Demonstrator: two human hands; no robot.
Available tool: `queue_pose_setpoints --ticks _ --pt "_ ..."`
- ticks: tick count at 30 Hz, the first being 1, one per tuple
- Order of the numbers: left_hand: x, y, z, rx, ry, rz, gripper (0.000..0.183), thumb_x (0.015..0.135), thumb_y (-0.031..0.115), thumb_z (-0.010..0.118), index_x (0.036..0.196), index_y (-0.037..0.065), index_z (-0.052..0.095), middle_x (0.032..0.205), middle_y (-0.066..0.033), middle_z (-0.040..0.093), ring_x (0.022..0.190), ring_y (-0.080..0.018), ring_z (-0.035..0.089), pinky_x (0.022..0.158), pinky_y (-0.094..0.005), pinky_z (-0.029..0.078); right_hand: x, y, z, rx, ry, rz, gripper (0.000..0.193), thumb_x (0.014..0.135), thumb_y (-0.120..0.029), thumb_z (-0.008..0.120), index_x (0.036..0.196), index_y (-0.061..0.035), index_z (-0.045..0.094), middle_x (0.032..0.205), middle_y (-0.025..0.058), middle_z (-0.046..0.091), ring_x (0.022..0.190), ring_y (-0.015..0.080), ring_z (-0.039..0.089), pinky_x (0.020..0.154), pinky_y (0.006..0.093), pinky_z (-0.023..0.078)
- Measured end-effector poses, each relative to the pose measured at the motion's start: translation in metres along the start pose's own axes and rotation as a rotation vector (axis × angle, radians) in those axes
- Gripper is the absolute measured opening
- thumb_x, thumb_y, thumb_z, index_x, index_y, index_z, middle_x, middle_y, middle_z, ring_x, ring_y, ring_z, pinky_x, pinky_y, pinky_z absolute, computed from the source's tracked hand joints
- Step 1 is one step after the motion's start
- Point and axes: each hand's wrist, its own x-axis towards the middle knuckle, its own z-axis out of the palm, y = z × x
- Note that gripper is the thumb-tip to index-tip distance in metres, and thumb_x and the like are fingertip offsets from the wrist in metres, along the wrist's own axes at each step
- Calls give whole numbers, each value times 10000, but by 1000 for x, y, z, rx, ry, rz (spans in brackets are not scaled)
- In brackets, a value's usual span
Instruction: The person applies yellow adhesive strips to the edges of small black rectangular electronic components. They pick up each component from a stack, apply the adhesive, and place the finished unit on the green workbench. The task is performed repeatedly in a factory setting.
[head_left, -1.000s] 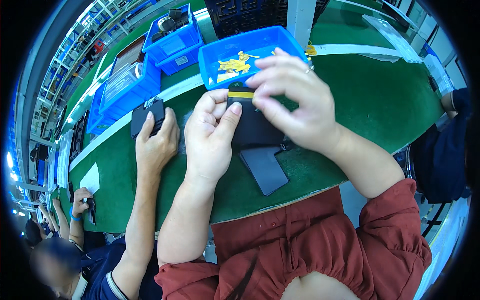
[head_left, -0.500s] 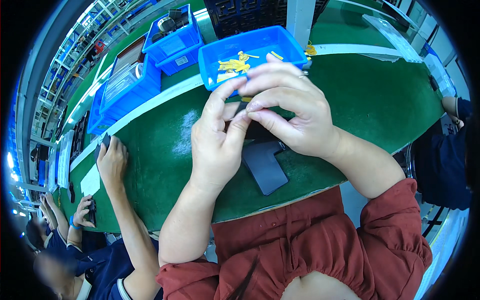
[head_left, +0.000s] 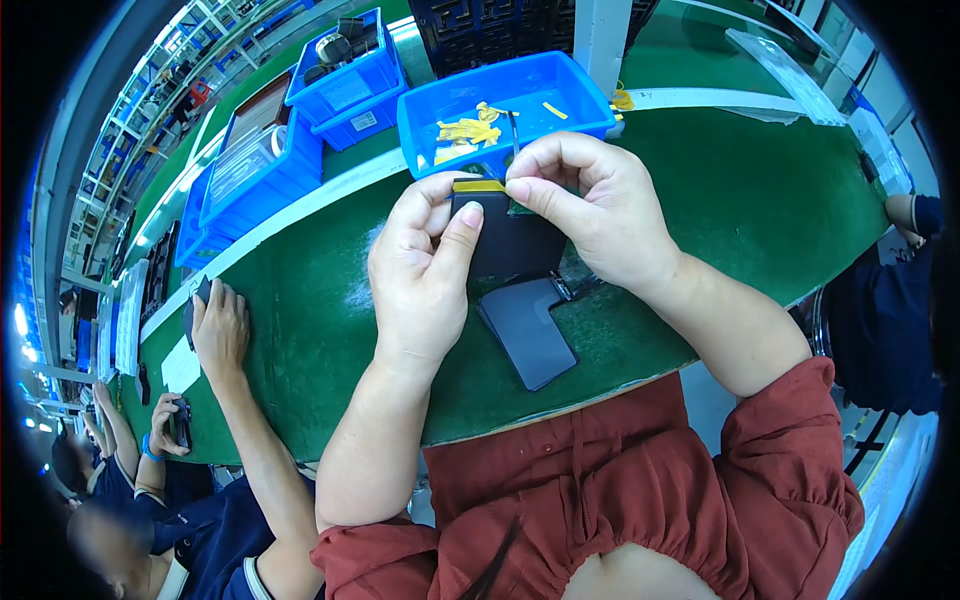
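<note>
A flat black L-shaped piece [head_left: 515,238], which looks like a battery pack, is gripped between the thumb and fingers of my left hand [head_left: 425,255]. Along its far edge runs a yellow strip [head_left: 478,186]. My right hand [head_left: 600,205] pinches at the right end of that strip. From the right fingertips a thin dark strip [head_left: 515,130] sticks up in front of the blue bin; whether it joins the black piece is hidden. Just below the hands, a dark grey L-shaped flat piece [head_left: 528,335] lies on the green table.
Beyond my hands stands a blue bin [head_left: 590,95] with yellow strips [head_left: 470,130] in it. More blue bins [head_left: 345,90] stand at the far left. At left, a co-worker's hand [head_left: 222,325] holds a dark item over the table [head_left: 740,210]. A white post [head_left: 601,45] rises behind.
My hands have tilted the black piece so its face and yellow strip show. The right hand has moved down and right to the strip's end; the thin dark strip has come into view.
</note>
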Motion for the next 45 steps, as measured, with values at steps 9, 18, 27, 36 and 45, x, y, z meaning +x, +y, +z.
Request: queue_pose_setpoints --ticks 9,18,27,36,45 --pt "-4 0 5 488 86 266 217 838 47 609 1052 16 583 818 -115 660 708 -137 640 634 -257 494 0 4 -2 -412 32 -387 94 748 -89 668 786 -12 630 693 85 618 634 173 607 607 268 483" --pt "44 -11 -125 806 476 -7 197 838 150 552 960 10 617 832 -111 663 732 -144 613 681 -286 471 3 5 -4 -185 -139 139 119 794 -111 617 813 4 644 693 28 616 628 80 563 596 239 468" --pt "39 0 -106 949 260 100 369 767 213 662 1088 37 616 1000 -120 628 864 -193 604 750 -316 489 6 16 -3 -104 -181 193 116 803 -85 601 846 14 645 716 25 613 649 72 548 620 231 463" --pt "21 -5 -26 443 -203 -129 147 746 64 662 883 13 644 770 -59 627 689 -110 603 617 -225 475 6 27 -4 -168 -265 124 142 792 -133 622 839 -3 657 729 73 644 665 132 596 639 278 484" --pt "26 -25 -38 1236 -175 -102 203 738 90 611 936 49 618 781 -101 594 724 -241 596 683 -346 476 60 43 -76 -692 413 -108 173 785 -189 621 828 -30 671 752 116 660 686 203 644 621 308 497"
